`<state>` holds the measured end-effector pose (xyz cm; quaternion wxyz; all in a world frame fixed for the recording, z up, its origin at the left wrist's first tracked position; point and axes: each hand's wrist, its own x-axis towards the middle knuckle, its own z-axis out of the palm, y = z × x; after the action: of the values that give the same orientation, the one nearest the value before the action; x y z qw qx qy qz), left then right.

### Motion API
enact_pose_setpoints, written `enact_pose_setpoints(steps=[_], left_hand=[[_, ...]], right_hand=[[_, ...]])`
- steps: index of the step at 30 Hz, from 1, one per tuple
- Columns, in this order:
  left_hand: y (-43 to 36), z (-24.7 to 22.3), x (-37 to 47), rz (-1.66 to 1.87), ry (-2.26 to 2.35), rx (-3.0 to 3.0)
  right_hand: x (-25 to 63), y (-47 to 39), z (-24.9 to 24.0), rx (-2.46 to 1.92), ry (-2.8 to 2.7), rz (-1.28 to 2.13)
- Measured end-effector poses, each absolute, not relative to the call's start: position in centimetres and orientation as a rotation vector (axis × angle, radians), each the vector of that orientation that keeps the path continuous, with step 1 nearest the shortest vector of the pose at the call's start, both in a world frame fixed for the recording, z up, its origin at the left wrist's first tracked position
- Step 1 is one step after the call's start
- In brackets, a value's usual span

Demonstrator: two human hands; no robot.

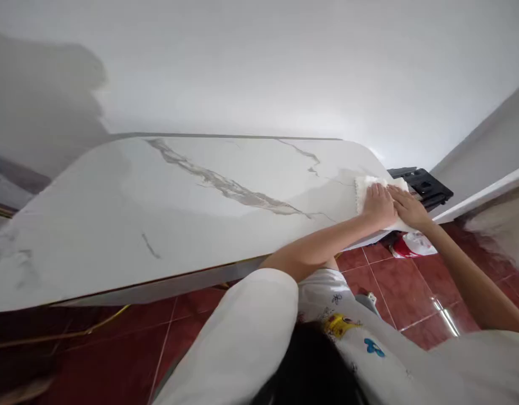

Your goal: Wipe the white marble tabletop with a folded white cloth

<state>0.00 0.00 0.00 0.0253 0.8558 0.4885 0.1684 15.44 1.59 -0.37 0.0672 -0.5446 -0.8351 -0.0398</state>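
Note:
A white marble-patterned table (pixel 225 225) with grey-brown veins and rounded corners stretches across the view. On its right end lies a white cloth (pixel 361 188), partly hidden by both hands. My left hand (pixel 379 206) rests on the cloth with its fingers pressed together. Beside it, touching it, my right hand (pixel 407 207) also lies flat on the cloth near the table's edge, fingers stretched towards the left hand.
A pale wall (pixel 242 67) stands behind the table. A black object (pixel 428 187) is just past the right end. Below it, a red and white item (pixel 412 246) lies on the red tiled floor (pixel 400 284).

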Motion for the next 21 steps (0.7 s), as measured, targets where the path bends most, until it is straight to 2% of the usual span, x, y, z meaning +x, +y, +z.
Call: enact_pose_setpoints(steps=[7,11,21], left_hand=[[-4.3,-1.1,-8.9,0.528,1.644,2.611],[-5.9,-1.9,-16.8,0.548,1.779,2.561],[-11.0,-1.9,-38.5,0.299,2.04,2.451]], right_hand=[[7.0,-1.2,-0.4,-1.428,-2.655,-0.029],[-1.4,-2.5,-0.5,-1.358,-2.635,-0.008],[-23.7,-6.0,-0.4,-1.078,-2.672,0.179]])
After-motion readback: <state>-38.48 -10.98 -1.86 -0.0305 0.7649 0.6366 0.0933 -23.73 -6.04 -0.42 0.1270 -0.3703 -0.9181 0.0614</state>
